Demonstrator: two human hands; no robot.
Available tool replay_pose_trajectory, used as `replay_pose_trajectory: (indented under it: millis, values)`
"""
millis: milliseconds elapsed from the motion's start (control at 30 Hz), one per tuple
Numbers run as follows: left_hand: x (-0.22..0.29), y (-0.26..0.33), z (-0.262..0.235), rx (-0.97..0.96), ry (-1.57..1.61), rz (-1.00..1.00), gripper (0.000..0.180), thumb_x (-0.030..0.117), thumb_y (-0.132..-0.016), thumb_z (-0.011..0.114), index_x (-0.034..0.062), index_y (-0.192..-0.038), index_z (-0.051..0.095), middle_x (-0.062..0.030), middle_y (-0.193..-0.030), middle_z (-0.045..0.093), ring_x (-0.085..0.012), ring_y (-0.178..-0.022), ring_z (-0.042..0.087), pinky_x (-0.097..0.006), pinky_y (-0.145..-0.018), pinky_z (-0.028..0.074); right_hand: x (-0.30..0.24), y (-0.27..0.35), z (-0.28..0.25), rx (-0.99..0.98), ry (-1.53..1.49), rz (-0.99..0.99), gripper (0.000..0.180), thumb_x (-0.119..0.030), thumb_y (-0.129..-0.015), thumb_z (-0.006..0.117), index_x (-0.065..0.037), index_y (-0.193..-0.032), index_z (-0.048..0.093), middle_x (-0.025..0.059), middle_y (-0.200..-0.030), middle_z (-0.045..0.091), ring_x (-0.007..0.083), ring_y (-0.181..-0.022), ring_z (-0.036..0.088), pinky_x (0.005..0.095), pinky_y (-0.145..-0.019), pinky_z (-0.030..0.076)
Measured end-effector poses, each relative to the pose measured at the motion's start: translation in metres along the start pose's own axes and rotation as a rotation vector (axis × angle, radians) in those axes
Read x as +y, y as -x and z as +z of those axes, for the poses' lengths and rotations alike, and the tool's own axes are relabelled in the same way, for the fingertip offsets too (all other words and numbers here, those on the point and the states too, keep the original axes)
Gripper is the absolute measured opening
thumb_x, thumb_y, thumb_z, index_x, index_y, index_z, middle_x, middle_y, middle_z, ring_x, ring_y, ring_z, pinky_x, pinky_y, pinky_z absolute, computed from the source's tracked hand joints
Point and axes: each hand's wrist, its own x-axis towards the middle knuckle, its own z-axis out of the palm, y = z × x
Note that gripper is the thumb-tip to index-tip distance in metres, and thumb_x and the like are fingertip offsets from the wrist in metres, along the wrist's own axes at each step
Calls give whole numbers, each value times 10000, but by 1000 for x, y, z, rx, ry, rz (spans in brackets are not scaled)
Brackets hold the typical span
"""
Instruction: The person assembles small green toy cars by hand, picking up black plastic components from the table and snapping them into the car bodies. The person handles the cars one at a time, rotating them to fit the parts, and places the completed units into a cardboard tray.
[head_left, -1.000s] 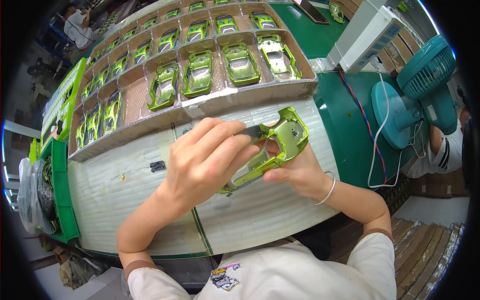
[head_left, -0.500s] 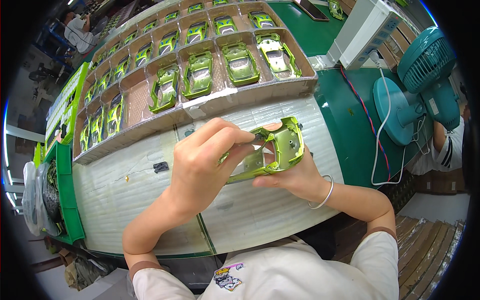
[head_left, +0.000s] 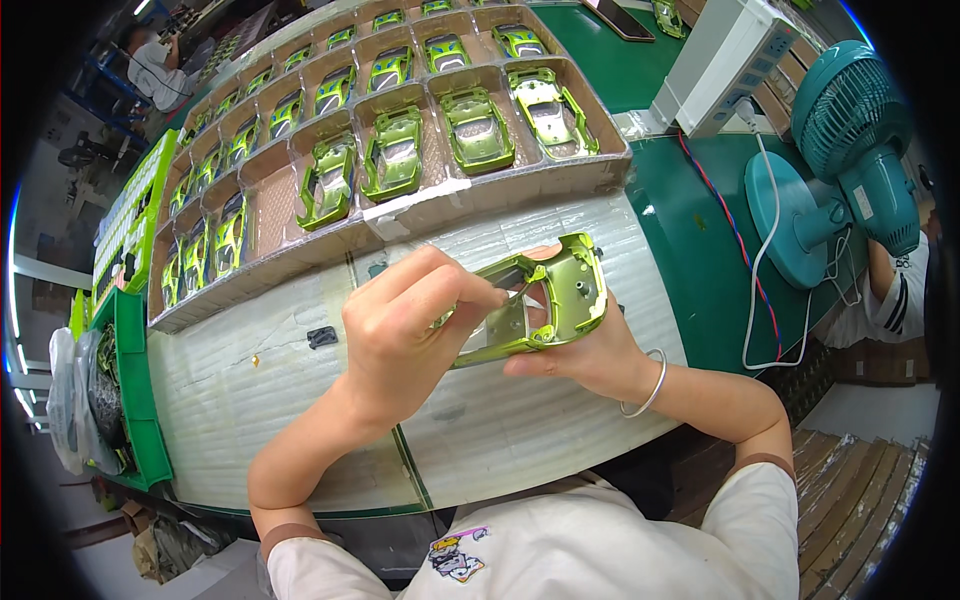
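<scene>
A green toy car body shell is held inside up above the mat, tilted, in my right hand. The right thumb presses its near side while the fingers pass beneath and behind it. My left hand reaches over the shell's left part, thumb and forefinger pinched together at its inner window edge. Whatever lies between those fingertips is too small or hidden to make out. A small black part lies on the white foam mat, left of my left hand.
A divided cardboard tray with several green car shells stands beyond my hands. A green crate with plastic bags is at the left. To the right are a teal fan, a power strip and loose cables. Other people sit at the far left and right.
My left fingertips have moved slightly down and inward along the shell's inner edge, and the dark bit by them no longer shows. The right hand keeps the shell almost still.
</scene>
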Motion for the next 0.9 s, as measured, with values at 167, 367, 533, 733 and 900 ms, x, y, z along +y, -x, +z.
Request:
replay_pose_trajectory:
  millis: [167, 367, 533, 733, 900]
  values:
    - [0, 2, 4, 38, -1, -28, 177, -18, -617, 713, 62, -621, 555, -32, -580, 528, -161, -493, 518, -269, -426, 382, 7, -2, 4, 12, -115, -8, 680, -156, -571, 848, -52, -1067, 395, 50, -1012, 513, 143, -950, 509, 287, -841, 409]
    - [5, 3, 1, -3, 13, -114, 234, -8, -618, 728, 49, -616, 501, -40, -604, 522, -150, -504, 526, -267, -436, 396, 9, -1, 3, 13, 37, -136, 697, -187, -558, 858, -52, -1060, 394, 52, -1009, 511, 137, -941, 516, 282, -825, 416]
    - [6, 4, 2, -17, 58, -160, 238, 7, -621, 734, 38, -676, 504, -46, -648, 488, -131, -533, 545, -268, -458, 423, 8, 0, 3, -6, 47, -77, 702, -200, -552, 862, -52, -1054, 395, 49, -998, 508, 133, -932, 518, 278, -803, 429]
    - [14, -5, -8, -173, -80, -290, 197, -5, -639, 742, 8, -754, 583, -54, -714, 573, -114, -587, 581, -223, -533, 473, 9, 1, 3, -17, 75, -115, 698, -195, -543, 864, -47, -1055, 414, 51, -969, 502, 136, -917, 533, 282, -786, 443]
    - [2, 1, -3, -182, 55, -124, 180, 49, -681, 692, 37, -839, 606, -85, -726, 564, -232, -628, 573, -322, -538, 449, 7, 1, 1, -18, 245, -292, 653, -162, -551, 850, -43, -1046, 441, 55, -968, 502, 144, -927, 548, 286, -794, 472]
